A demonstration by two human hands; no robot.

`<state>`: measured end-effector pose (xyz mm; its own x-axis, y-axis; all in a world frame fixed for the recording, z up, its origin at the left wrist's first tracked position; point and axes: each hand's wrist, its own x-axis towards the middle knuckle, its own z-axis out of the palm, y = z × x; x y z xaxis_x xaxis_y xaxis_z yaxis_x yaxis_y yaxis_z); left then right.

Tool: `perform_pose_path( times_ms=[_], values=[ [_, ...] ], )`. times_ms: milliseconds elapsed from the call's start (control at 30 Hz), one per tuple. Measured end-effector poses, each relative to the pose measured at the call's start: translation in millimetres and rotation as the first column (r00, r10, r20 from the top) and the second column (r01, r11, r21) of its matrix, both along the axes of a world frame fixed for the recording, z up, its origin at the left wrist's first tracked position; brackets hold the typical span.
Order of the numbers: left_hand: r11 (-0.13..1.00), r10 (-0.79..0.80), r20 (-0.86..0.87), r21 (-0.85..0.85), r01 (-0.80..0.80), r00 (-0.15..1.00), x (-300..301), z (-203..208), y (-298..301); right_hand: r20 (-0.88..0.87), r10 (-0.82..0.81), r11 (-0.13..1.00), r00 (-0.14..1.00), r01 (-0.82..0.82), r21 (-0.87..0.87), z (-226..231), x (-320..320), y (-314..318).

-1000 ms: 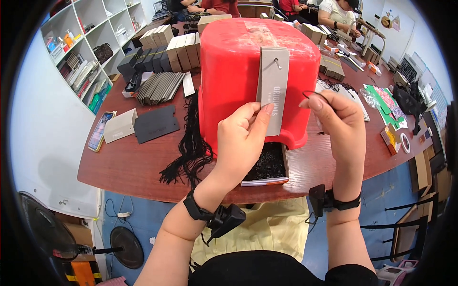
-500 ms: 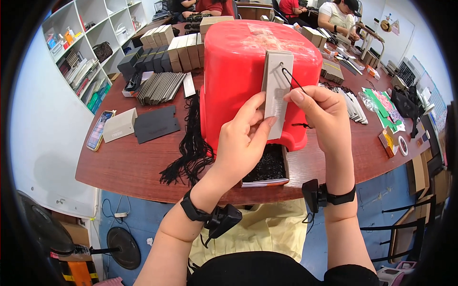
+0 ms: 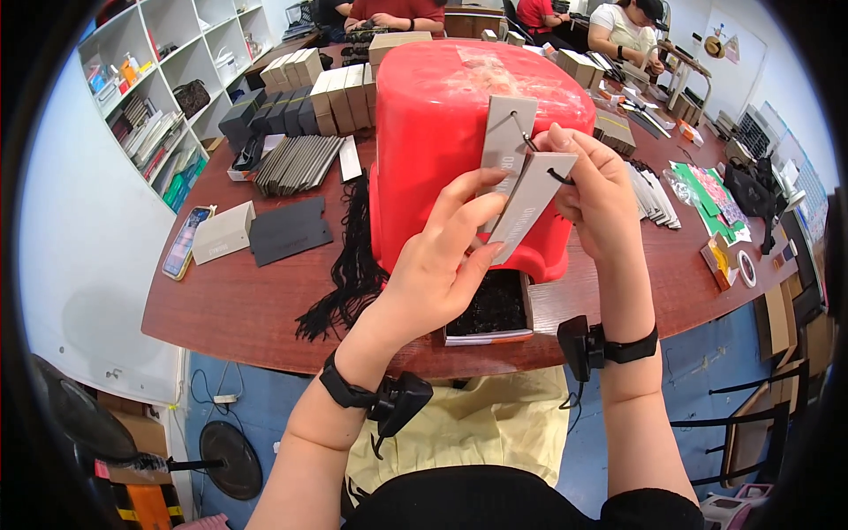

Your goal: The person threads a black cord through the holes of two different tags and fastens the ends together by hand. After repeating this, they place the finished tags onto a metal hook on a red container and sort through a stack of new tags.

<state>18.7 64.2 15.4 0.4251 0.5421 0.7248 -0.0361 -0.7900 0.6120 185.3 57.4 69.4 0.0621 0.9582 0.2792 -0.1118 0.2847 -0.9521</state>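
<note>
In front of an upturned red plastic stool (image 3: 415,141), my left hand (image 3: 428,261) grips narrow grey hang tags, its fingers around their lower parts. The rear tag (image 3: 511,132) stands nearly upright with a hole near its top. A front tag (image 3: 535,201) leans to the right, fanned away from it. Black cord (image 3: 560,177) passes through the front tag's top hole. My right hand (image 3: 601,190) is closed on this cord beside the hole, with its fingertips partly hidden. Below the stool sits a shallow box (image 3: 490,338) of small black pieces.
Left of the stool hangs a bundle of black cords (image 3: 355,256). Further left lie a dark card (image 3: 290,231), a grey card (image 3: 223,233), a phone (image 3: 187,240) and a row of grey tags (image 3: 299,163). White tags (image 3: 652,196) lie right. Other people sit at the back.
The front tag has come apart from the rear one and tilted right. The cord loop has shortened at its hole, and my right hand has moved slightly up and left.
</note>
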Motion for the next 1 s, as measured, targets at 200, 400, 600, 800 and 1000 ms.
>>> perform_pose_path(
  times_ms=[200, 400, 600, 800, 1000],
  values=[
    [0.999, -0.016, 0.029, -0.039, 0.018, 0.999, 2.0, 1.0, 2.7, 0.017, 0.086, 0.994, 0.996, -0.087, 0.066, 2.4, 10.2, 1.5],
    [0.999, -0.005, -0.052, 0.047, 0.008, 0.999, -2.7, -2.3, 3.3, 0.195, 0.138, 0.976, 0.971, -0.167, 0.138, 16.4, 5.3, 4.1],
    [0.993, 0.057, -0.058, 0.105, -0.050, 0.997, -7.2, -1.8, 0.3, 0.264, 0.125, 0.980, 0.956, -0.160, 0.116, 26.0, 7.8, -4.6],
    [0.987, 0.129, -0.074, 0.105, -0.121, 0.989, -12.0, -5.0, -11.2, -0.176, 0.475, 0.826, 0.862, -0.368, 0.428, 32.6, 25.3, -11.9],
    [0.923, -0.139, -0.029, -0.365, 0.119, 0.990, -18.6, -6.9, -34.0, -0.397, 0.741, 0.670, 0.541, -0.564, 0.483, 29.8, 29.5, -31.7]
  ],
)
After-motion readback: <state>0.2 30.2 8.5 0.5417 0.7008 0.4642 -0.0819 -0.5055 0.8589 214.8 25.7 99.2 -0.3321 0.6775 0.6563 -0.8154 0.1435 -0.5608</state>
